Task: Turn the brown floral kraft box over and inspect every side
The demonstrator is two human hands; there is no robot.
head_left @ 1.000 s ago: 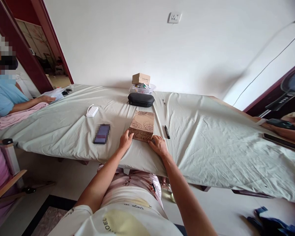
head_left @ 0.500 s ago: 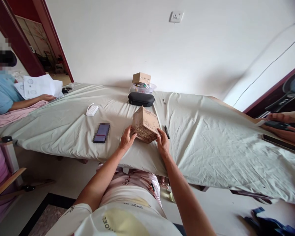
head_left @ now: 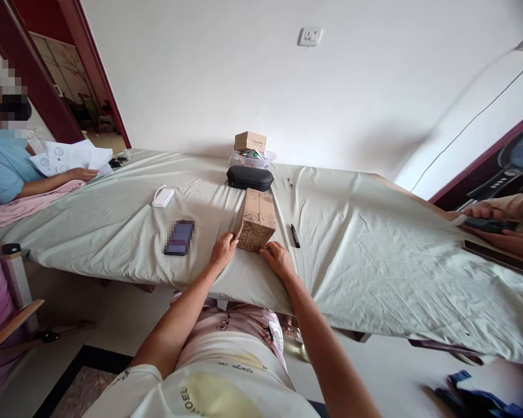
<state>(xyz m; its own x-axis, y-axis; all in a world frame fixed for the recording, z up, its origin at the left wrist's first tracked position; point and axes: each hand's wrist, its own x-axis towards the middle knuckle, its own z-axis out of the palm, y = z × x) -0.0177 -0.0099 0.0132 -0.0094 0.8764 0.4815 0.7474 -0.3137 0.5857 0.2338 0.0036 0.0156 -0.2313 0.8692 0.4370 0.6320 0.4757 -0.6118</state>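
A small brown cardboard box (head_left: 257, 219) with black scribbled line drawings stands on the cloth-covered table in front of me. My left hand (head_left: 224, 248) grips its left side near the front, thumb and fingers closed at the edge. My right hand (head_left: 279, 259) holds the lower right front corner with bent fingers. To the right of the box lies a black marker (head_left: 295, 235). A phone (head_left: 179, 238) with a blurred screen lies left of my left hand. Right behind the box is a black zip case (head_left: 250, 177).
A white power bank (head_left: 163, 198) with a strap lies left. Behind the case, another cardboard box (head_left: 250, 141) rests on a clear plastic tub (head_left: 265, 158). A small pen (head_left: 290, 183) lies farther back. One person at left holds papers (head_left: 72, 158); another person's hands (head_left: 497, 223) are at right.
The cardboard box has turned and come down from a tilted pose, one scribbled face now toward me. My right hand has slid lower and left, to its bottom corner.
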